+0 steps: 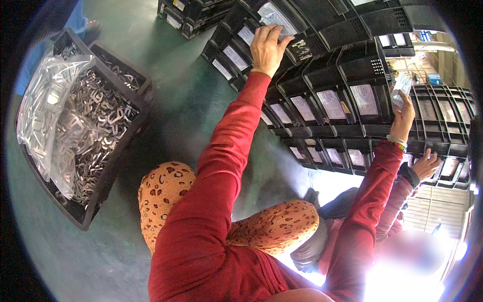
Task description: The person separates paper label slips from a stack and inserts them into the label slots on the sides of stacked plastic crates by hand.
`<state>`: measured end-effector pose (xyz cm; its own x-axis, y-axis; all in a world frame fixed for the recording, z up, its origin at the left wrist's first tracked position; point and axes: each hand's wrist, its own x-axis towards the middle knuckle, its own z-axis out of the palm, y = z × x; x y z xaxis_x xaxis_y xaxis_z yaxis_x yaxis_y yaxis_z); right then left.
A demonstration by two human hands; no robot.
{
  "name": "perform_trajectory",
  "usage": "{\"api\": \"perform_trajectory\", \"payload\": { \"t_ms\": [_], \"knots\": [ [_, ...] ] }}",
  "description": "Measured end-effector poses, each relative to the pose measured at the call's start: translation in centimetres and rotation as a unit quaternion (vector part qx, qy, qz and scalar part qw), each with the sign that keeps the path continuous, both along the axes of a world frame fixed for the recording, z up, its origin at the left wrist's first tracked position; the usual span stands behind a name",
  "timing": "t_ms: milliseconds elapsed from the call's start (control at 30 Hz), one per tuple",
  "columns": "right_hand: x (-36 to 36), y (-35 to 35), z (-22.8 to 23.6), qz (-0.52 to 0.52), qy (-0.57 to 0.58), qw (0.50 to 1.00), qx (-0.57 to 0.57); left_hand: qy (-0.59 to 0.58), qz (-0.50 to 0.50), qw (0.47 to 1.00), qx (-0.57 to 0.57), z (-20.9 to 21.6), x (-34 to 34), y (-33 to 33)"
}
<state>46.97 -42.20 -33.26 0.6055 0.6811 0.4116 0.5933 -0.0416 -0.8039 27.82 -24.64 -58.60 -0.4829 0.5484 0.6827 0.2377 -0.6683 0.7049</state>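
Stacked black crates (352, 65) form a wall in front of the crouching person, each crate front carrying a pale paper label. Nearest the viewpoint, the person's red sleeves rise from the lower edge, above knees in leopard-print fabric (271, 226). The left hand (268, 48) reaches up and forward; its fingers lie flat and slightly spread over the rim of an upper crate (302, 48), touching a white label (274, 17) there, with nothing clasped. The right hand (402, 113) is raised before a crate further right; its fingers are closed around a small clear packet (401, 88) held upright against the crate fronts. Just below and to the right, another person's hand (426, 165), in a dark cuff, rests open against a lower crate. On the green floor (171, 105) to the left, well apart from the stack, stands an open black crate (100, 191) full of bent metal clips (98, 131), with a clear plastic bag (43, 105) draped over its left part.
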Motion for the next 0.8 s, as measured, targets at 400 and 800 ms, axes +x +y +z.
{"api": "perform_trajectory", "payload": {
  "t_ms": [400, 800],
  "knots": [
    [7.4, 2.4, 0.2, 0.096, 0.192, 0.971, 0.101, 0.057, 0.029, 0.998, 0.006, 0.0, 0.6, -0.3],
    [7.7, 2.2, 0.5, 0.089, 0.190, 0.972, 0.102, -0.014, -0.062, 0.995, -0.083, 0.5, 1.3, 0.1]
  ]
}}
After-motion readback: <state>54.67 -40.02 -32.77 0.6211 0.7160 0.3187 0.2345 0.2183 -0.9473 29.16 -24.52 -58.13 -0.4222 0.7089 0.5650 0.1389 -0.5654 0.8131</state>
